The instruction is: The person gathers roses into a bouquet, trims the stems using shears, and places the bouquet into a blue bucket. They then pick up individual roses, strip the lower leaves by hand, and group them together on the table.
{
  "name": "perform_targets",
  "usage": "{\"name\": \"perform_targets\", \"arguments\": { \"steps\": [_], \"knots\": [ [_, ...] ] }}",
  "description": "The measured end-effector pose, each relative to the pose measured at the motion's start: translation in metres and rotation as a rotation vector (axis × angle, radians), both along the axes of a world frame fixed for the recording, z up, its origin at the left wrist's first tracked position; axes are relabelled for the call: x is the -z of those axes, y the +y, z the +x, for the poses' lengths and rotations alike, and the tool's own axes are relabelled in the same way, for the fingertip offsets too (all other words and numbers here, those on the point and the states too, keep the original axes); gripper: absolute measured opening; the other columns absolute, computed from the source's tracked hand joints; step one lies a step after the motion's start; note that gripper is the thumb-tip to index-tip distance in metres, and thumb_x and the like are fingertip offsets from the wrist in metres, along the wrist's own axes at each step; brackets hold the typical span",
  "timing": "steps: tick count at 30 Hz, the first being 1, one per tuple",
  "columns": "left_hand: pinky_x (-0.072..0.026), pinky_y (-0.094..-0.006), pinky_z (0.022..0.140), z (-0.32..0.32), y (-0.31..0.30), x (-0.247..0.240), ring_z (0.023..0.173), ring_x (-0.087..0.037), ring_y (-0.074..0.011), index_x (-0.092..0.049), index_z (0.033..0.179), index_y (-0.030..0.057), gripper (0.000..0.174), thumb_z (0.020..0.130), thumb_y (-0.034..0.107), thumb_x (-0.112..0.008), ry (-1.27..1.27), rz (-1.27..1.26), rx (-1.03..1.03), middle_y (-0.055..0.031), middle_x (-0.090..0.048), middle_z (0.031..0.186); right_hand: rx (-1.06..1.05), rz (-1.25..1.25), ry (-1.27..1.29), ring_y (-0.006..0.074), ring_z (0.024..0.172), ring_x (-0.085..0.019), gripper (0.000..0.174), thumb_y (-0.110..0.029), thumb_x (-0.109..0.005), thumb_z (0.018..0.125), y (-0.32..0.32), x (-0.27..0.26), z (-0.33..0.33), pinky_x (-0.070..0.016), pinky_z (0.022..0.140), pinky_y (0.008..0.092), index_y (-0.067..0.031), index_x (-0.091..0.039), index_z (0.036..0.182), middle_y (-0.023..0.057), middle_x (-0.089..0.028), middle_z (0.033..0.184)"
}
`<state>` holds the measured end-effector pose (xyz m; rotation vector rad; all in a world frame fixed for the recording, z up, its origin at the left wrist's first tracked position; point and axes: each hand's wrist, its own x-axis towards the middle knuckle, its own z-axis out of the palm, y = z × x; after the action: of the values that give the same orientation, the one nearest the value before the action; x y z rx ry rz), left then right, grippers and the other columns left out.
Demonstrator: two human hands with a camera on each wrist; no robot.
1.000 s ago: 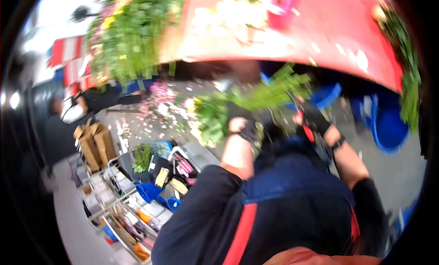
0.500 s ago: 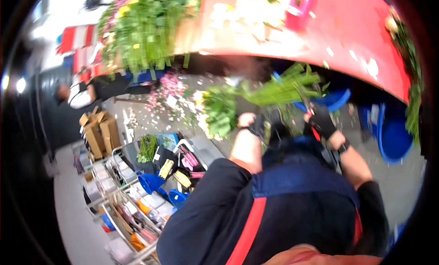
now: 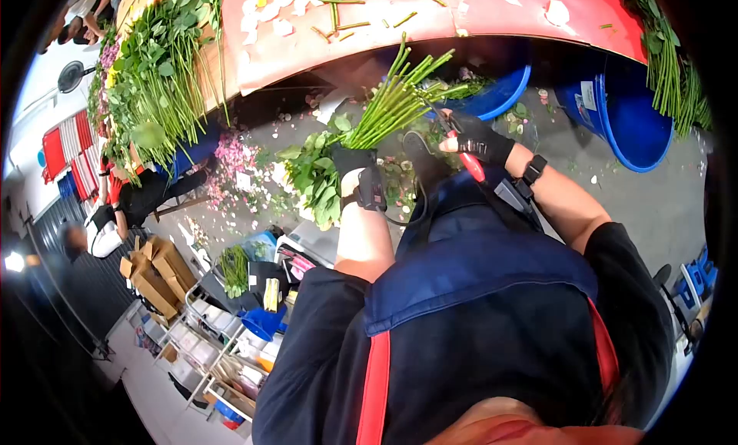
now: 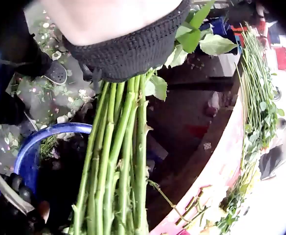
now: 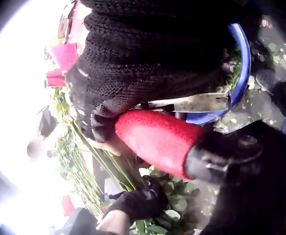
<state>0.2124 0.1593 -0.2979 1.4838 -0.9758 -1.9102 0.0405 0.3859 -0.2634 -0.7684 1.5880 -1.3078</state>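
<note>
My left hand [image 3: 355, 164], in a black fingerless glove, grips a bunch of thorny green stems [image 3: 388, 107]. The stem ends point up and right toward the table, while leafy heads [image 3: 311, 172] hang at lower left. In the left wrist view the stems [image 4: 116, 161] run straight down from the glove. My right hand [image 3: 488, 144], gloved the same way, holds pruning shears [image 3: 472, 167] with red grips. Their metal end lies close to the stems' right side. A red grip [image 5: 157, 142] fills the middle of the right wrist view; fingers partly hide it.
A red-covered table [image 3: 461, 18] bears petals and cut stem pieces. Blue buckets [image 3: 646, 137] stand below its edge. Long-stemmed bunches [image 3: 154, 84] overhang at left. Petals and leaves litter the floor [image 3: 254, 176]. Cardboard boxes [image 3: 157, 272], a laden rack and another person [image 3: 108, 222] are at left.
The head view has shifted, so the table edge sits higher. The stem bunch now points more upward, and my right hand sits farther left and higher. Both hands keep their holds.
</note>
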Motion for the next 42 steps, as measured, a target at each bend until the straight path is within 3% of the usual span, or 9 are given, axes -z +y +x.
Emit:
{"name": "perform_targets", "arguments": {
  "steps": [7, 10, 14, 25, 28, 29, 33, 36, 42],
  "knots": [
    [-0.0458, -0.0418, 0.089, -0.006, 0.001, 0.002, 0.105, -0.057, -0.029, -0.053, 0.12, 0.0065, 0.035, 0.098, 0.026, -0.033, 0.018, 0.017, 0.005, -0.0128, -0.058, 0.121, -0.043, 0.175, -0.127, 0.0137, 0.085, -0.048, 0.058, -0.007, -0.066, 0.071, 0.004, -0.018, 0.002, -0.0434, 0.079, 0.0287, 0.0014, -0.047, 0.126, 0.0042, -0.05, 0.091],
    [-0.0461, -0.0419, 0.089, -0.004, -0.001, 0.001, 0.105, -0.057, -0.0291, -0.053, 0.12, 0.0066, 0.035, 0.098, 0.025, -0.033, 0.019, 0.011, 0.007, -0.0129, -0.058, 0.121, 0.074, 0.095, 0.032, 0.0266, 0.088, -0.057, 0.052, -0.014, -0.066, 0.069, 0.008, -0.01, 0.011, -0.0451, 0.081, 0.0361, 0.0019, -0.051, 0.116, 0.0145, -0.058, 0.093],
    [-0.0464, -0.0421, 0.088, -0.004, 0.001, 0.003, 0.104, -0.058, -0.0292, -0.053, 0.119, 0.0066, 0.035, 0.098, 0.025, -0.033, 0.001, -0.012, 0.01, -0.013, -0.059, 0.121, -0.034, 0.162, 0.317, 0.0393, 0.118, -0.048, 0.074, -0.032, -0.068, 0.073, 0.018, -0.003, 0.01, -0.0388, 0.099, 0.0416, 0.0027, -0.04, 0.133, 0.028, -0.05, 0.124],
    [-0.0474, -0.0424, 0.087, 0.013, 0.026, -0.001, 0.103, -0.058, -0.0295, -0.053, 0.119, 0.0067, 0.034, 0.098, 0.024, -0.033, -0.019, -0.028, -0.037, -0.0133, -0.059, 0.121, 0.155, 0.031, 0.133, 0.0243, 0.061, -0.053, 0.025, -0.008, -0.068, 0.069, 0.026, 0.026, 0.021, -0.0436, 0.06, 0.036, -0.0023, -0.058, 0.091, 0.01, -0.053, 0.067],
    [-0.0476, -0.0425, 0.086, 0.026, 0.022, -0.007, 0.103, -0.059, -0.0295, -0.053, 0.119, 0.0068, 0.034, 0.098, 0.024, -0.033, -0.037, -0.018, -0.005, -0.0134, -0.059, 0.12, 0.108, 0.118, 0.059, 0.0159, 0.06, -0.052, 0.015, -0.01, -0.065, 0.074, 0.029, -0.002, 0.015, -0.0423, 0.058, 0.0344, -0.0028, -0.054, 0.081, 0.0061, -0.053, 0.064],
    [-0.0477, -0.0425, 0.086, 0.028, 0.02, -0.009, 0.103, -0.059, -0.0296, -0.053, 0.119, 0.0068, 0.034, 0.098, 0.024, -0.033, -0.041, -0.006, 0.005, -0.0134, -0.059, 0.12, 0.063, 0.12, -0.127, 0.0164, 0.062, -0.051, 0.018, -0.012, -0.066, 0.074, 0.034, -0.009, 0.009, -0.042, 0.058, 0.0337, -0.0027, -0.055, 0.085, 0.007, -0.054, 0.068],
    [-0.0481, -0.0426, 0.086, 0.026, 0.022, -0.005, 0.102, -0.059, -0.0297, -0.053, 0.119, 0.0068, 0.034, 0.098, 0.024, -0.033, -0.042, 0.045, 0.033, -0.0135, -0.059, 0.12, -0.078, 0.092, 0.18, 0.0219, 0.086, -0.054, 0.05, -0.027, -0.068, 0.075, 0.051, 0.024, 0.013, -0.0438, 0.079, 0.034, 0.0029, -0.053, 0.111, 0.0129, -0.057, 0.089],
    [-0.0483, -0.0427, 0.085, 0.022, 0.02, -0.007, 0.102, -0.059, -0.0297, -0.053, 0.118, 0.0068, 0.033, 0.098, 0.024, -0.033, -0.037, 0.066, 0.036, -0.0136, -0.059, 0.12, -0.15, 0.202, -0.222, 0.024, 0.098, -0.053, 0.058, -0.03, -0.068, 0.075, 0.043, 0.003, 0.005, -0.0416, 0.087, 0.035, 0.0043, -0.05, 0.119, 0.0157, -0.058, 0.103],
    [-0.0488, -0.0429, 0.084, 0.014, 0.017, -0.002, 0.101, -0.059, -0.0299, -0.053, 0.118, 0.0069, 0.033, 0.098, 0.023, -0.033, -0.037, 0.1, 0.041, -0.0137, -0.059, 0.12, -0.039, 0.134, -0.13, 0.0207, 0.074, -0.055, 0.04, -0.025, -0.069, 0.073, 0.012, 0.013, -0.001, -0.0447, 0.069, 0.035, -0.0018, -0.055, 0.102, 0.0107, -0.057, 0.079]
  ]
}}
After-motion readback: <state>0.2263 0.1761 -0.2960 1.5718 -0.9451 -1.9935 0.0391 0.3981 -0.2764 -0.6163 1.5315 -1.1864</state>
